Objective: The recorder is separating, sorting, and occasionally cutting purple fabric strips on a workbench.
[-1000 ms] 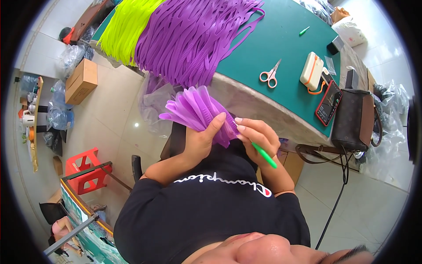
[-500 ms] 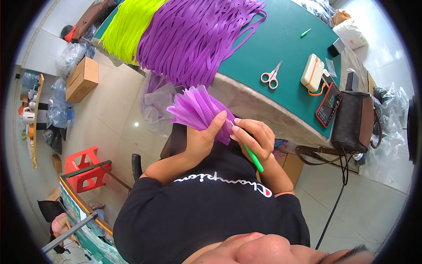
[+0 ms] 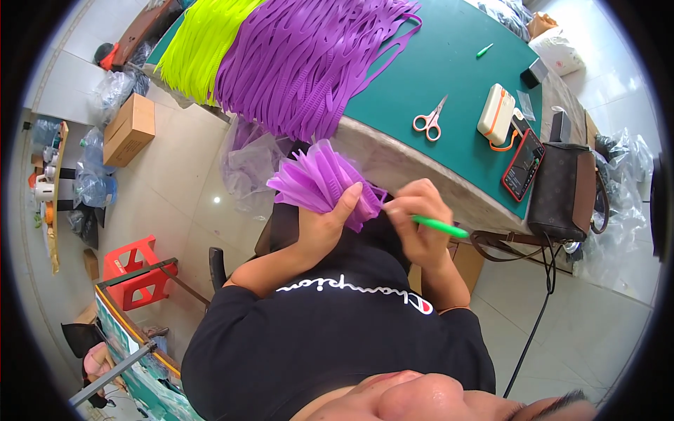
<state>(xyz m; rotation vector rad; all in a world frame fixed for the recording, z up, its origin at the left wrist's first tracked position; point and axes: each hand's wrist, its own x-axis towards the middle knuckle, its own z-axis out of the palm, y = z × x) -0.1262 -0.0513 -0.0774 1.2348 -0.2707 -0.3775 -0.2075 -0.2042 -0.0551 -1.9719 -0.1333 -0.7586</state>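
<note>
My left hand (image 3: 323,230) is closed around a fanned bundle of translucent purple rubbery strips (image 3: 319,179), held above my lap with the thumb pressed on its right side. My right hand (image 3: 425,223), slightly blurred, is just right of the bundle and closed on a slim green-handled tool (image 3: 441,225). The handle sticks out to the right; the tip is hidden by the fingers. At its fingertips a thin purple edge reaches out from the bundle; whether they pinch it is too blurred to tell. Ahead, a large pile of purple strips (image 3: 295,70) hangs over the table edge.
The green-topped table (image 3: 393,98) also bears lime-yellow strips (image 3: 200,49), scissors (image 3: 429,122), a cream case (image 3: 496,114), a phone (image 3: 524,165) and a small green tool (image 3: 484,50). A brown bag (image 3: 562,193) sits at its right edge. A red stool (image 3: 133,270) stands left.
My right hand has moved a little right, away from the bundle, and the green tool has swung from pointing down to lying nearly level. My left hand keeps its hold on the bundle.
</note>
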